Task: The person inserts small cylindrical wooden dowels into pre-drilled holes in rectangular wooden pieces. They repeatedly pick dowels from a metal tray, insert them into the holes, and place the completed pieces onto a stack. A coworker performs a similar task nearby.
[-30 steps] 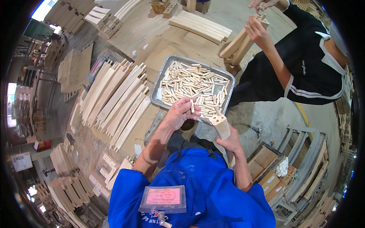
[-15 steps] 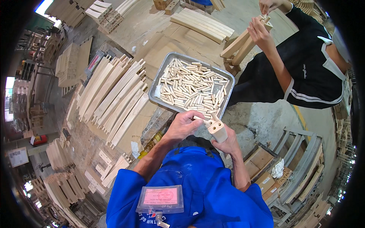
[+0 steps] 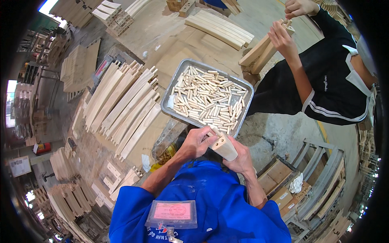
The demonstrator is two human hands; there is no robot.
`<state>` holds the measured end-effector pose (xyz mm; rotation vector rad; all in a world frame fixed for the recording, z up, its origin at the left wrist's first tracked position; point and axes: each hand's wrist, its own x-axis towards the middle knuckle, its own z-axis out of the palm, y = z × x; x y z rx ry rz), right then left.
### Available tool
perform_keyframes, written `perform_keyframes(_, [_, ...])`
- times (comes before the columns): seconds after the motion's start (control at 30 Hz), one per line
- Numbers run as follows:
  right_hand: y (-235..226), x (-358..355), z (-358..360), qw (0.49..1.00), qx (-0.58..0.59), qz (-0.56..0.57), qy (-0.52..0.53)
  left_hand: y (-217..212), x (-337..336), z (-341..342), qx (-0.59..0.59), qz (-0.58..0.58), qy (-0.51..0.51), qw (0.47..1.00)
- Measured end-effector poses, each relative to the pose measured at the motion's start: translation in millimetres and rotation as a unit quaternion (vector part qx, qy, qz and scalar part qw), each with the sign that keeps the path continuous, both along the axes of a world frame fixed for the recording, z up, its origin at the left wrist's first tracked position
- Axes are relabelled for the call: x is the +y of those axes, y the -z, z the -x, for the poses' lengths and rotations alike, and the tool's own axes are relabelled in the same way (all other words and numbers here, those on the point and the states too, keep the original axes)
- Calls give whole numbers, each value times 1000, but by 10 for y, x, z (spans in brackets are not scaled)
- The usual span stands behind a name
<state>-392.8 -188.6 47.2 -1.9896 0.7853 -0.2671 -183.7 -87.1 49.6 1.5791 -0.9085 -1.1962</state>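
While the left hand [image 3: 197, 142] curls its fingers around a short pale wooden dowel peg [image 3: 214, 131] and presses it against the end of a light, squared wooden block [image 3: 224, 148], the right hand [image 3: 242, 158] is wrapped closed around that block from below and holds it tilted just in front of the blue work shirt [image 3: 202, 206]. Both hands sit close together, touching the block, just beside the near rim of a shallow rectangular grey metal tray [image 3: 170, 109] heaped with many more short pale dowel pegs [image 3: 206, 101]. This tray rests on a rough, worn bench [image 3: 162, 36] of pale boards. To the left of the tray lies a fanned row of long, slightly curved pale wooden slats [image 3: 125, 105], side by side and touching. Beyond the tray, a flat stack of similar long slats [image 3: 221, 26] lies at the far edge. On the right, another person in a black top with white trim [image 3: 332, 87] holds up a long pale wooden piece [image 3: 263, 48] with one hand [image 3: 283, 40], well apart from the wearer's hands. A pink tag in a clear sleeve [image 3: 172, 212] hangs on the blue shirt
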Motion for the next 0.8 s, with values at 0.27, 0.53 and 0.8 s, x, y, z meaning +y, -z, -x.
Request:
perform_keyframes(0.27, [126, -92, -54, 980, -34, -175, 89, 576, -519, -557, 197, -118, 24, 973])
perform_keyframes(0.53, [34, -199, 44, 979, 11, -169, 116, 1320, -1122, -875, -431, 10, 25, 902])
perform_keyframes(0.8, [183, -125, 197, 988, 9, -102, 119, 412, -663, -470, 325, 30, -75, 942])
